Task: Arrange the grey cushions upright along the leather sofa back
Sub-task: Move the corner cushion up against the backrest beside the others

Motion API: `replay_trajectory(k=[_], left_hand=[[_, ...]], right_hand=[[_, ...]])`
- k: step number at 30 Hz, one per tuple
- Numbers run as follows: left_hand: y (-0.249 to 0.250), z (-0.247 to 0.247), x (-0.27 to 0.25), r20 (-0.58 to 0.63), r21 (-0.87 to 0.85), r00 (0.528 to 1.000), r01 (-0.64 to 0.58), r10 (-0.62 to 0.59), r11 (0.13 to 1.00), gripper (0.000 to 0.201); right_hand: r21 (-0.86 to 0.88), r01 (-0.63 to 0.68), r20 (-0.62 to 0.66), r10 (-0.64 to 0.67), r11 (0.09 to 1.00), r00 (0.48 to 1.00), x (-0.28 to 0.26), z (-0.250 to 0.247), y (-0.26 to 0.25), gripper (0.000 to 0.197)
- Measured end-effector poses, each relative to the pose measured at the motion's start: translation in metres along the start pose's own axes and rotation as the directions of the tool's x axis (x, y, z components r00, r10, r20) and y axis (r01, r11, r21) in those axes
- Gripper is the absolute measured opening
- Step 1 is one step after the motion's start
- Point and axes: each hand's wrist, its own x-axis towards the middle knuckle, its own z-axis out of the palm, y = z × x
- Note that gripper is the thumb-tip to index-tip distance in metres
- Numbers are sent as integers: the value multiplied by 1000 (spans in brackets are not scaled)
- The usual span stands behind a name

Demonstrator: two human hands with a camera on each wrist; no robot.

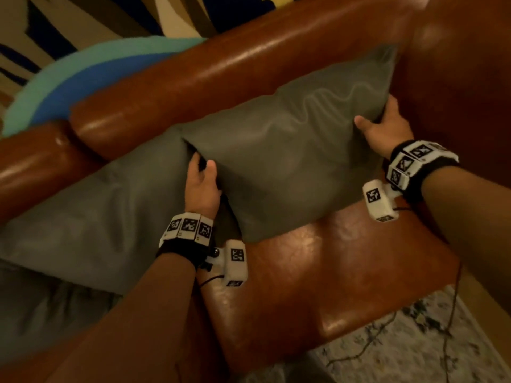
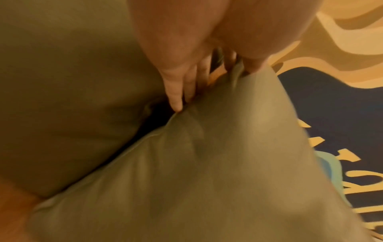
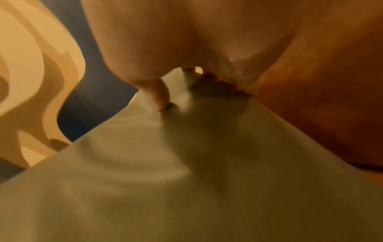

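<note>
Brown leather of the sofa (image 1: 318, 286) fills most of the head view, its rounded back (image 1: 221, 70) running from lower left to upper right, with a patterned rug (image 1: 69, 29) in tan, navy and blue behind it. Two grey cushions lean against that back. The right-hand cushion (image 1: 276, 161) stands tilted on the seat, its top corner reaching the sofa's arm. The left hand (image 1: 203, 186) pinches its left edge, thumb on the front and fingers (image 2: 176, 91) tucked into the seam between the two cushions. The right hand (image 1: 383, 128) grips its right edge, thumb (image 3: 157, 93) pressed into the front fabric, the other fingers hidden behind it. The second cushion (image 1: 96, 217) lies just beside it to the left, touching it. Both wrists carry bands of white blocks (image 1: 189, 226) printed with black square marker codes. Yellow letter shapes show on the navy rug in the left wrist view, too blurred to read.
</note>
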Motion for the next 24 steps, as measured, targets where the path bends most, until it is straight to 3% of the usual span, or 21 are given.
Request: replay_trajectory(k=[3, 6, 9, 10, 12, 16, 19, 22, 24], left_hand=[[10, 4, 4, 110, 43, 994, 22, -27, 999, 60], [5, -8, 6, 86, 70, 996, -3, -3, 998, 60], [-26, -38, -6, 9, 90, 999, -39, 39, 995, 30], [-39, -51, -14, 13, 77, 1000, -20, 20, 997, 18], [-72, -87, -31, 28, 72, 998, 50, -52, 996, 16], [-141, -188, -60, -72, 109, 975, 218, -211, 970, 22], [-183, -284, -72, -153, 89, 917, 384, -369, 919, 28], [-211, -390, -81, -287, 58, 871, 432, -400, 900, 46], [-214, -454, -87, -413, 63, 810, 482, -417, 874, 31]], right_hand=[[-67, -34, -74, 29, 997, 997, -4, 13, 2, 69], [-58, -27, -114, 21, 998, 993, -31, 27, 18, 68], [-4, -3, -100, 3, 1000, 995, -72, 46, 37, 48], [22, -1, -55, 2, 1000, 998, -89, 57, 46, 38], [52, -35, 118, 29, 998, 993, -130, 85, 60, 20], [-49, -158, 474, 162, 986, 865, -211, 160, 86, 48], [-117, -156, 595, 195, 981, 780, -271, 220, 67, 40], [-140, -124, 673, 186, 982, 715, -324, 289, 36, 32], [-145, -69, 705, 152, 987, 693, -351, 335, 7, 30]])
